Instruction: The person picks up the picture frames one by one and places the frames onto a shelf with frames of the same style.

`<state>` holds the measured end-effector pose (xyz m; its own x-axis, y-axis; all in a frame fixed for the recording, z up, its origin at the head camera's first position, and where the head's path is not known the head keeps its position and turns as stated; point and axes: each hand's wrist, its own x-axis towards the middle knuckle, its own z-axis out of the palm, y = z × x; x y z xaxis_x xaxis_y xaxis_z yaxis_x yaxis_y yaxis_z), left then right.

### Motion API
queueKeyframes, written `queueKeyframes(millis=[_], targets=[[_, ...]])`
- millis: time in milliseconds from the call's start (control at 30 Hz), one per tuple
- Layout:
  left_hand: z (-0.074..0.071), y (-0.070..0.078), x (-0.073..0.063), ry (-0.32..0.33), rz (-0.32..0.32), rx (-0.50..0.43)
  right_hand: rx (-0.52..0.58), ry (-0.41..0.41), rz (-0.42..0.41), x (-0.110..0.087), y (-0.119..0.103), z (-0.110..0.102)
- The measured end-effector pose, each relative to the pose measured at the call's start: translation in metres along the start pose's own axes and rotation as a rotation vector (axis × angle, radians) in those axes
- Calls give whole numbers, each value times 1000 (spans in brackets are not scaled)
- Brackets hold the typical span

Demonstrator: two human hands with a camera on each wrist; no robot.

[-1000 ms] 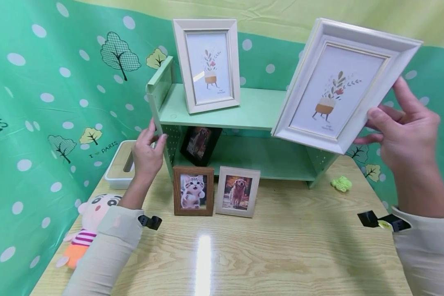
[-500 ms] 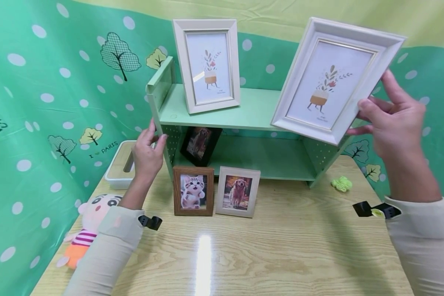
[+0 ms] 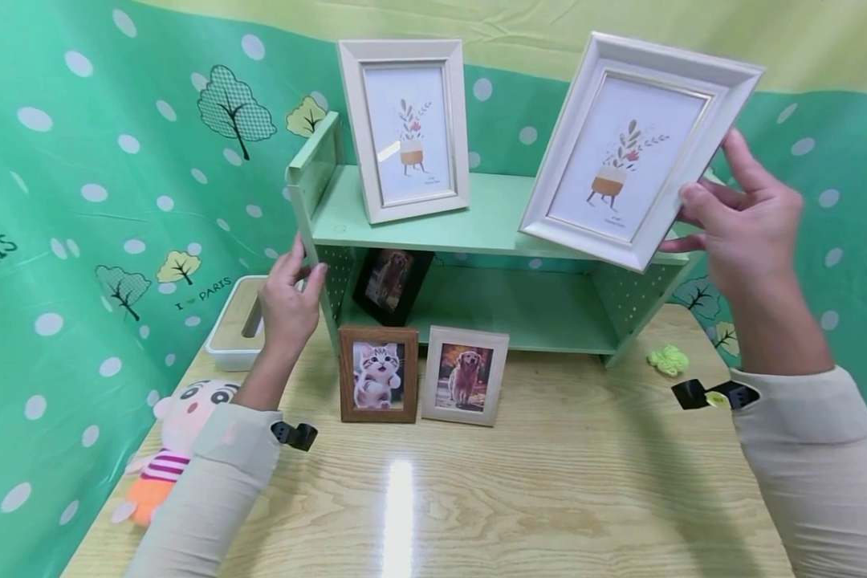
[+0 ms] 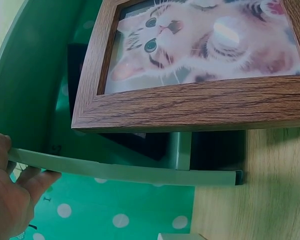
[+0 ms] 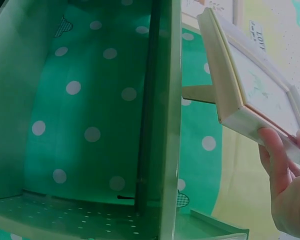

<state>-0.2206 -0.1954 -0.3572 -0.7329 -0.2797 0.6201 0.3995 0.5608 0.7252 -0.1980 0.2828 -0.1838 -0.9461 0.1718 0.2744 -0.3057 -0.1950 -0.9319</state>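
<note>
In the head view my right hand point(image 3: 747, 213) grips a white picture frame point(image 3: 722, 71) by its right edge, thumb on the front. The frame, with a potted-plant print, leans in front of the right part of the green shelf point(image 3: 502, 233). Its support leg point(image 5: 199, 93) sticks out behind in the right wrist view. My left hand point(image 3: 289, 301) holds the edge of the shelf's left side panel point(image 4: 105, 170) between thumb and fingers. On the top board stands a similar white picture frame point(image 3: 354, 128), upright at the left.
A black photo frame point(image 3: 367, 299) leans inside the lower level. Before the shelf stand a brown cat-photo frame point(image 3: 344, 377) and a pale dog-photo frame point(image 3: 470, 413). A tissue box point(image 3: 231, 321) and a plush doll point(image 3: 181, 425) lie left, a green crocheted piece point(image 3: 668, 360) right.
My right hand has carried the white picture frame leftward and farther back over the shelf's right part. The left hand stays on the side panel.
</note>
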Motion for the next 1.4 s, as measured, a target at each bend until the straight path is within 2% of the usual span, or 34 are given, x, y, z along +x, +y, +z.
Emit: queueKeyframes(millis=[300,867,1100,1400], targets=[[-1,-2,-2,3,-11,1,-42,-7,17,10,2,12],[-2,-5,-3,23,-14,-12,-99,2,-16,25,16,38],[-2,-3,-2,16,-19,-26,-123,30,12,31,21,42],[0,0,0,5,9,-12,-132,52,20,36,24,41]])
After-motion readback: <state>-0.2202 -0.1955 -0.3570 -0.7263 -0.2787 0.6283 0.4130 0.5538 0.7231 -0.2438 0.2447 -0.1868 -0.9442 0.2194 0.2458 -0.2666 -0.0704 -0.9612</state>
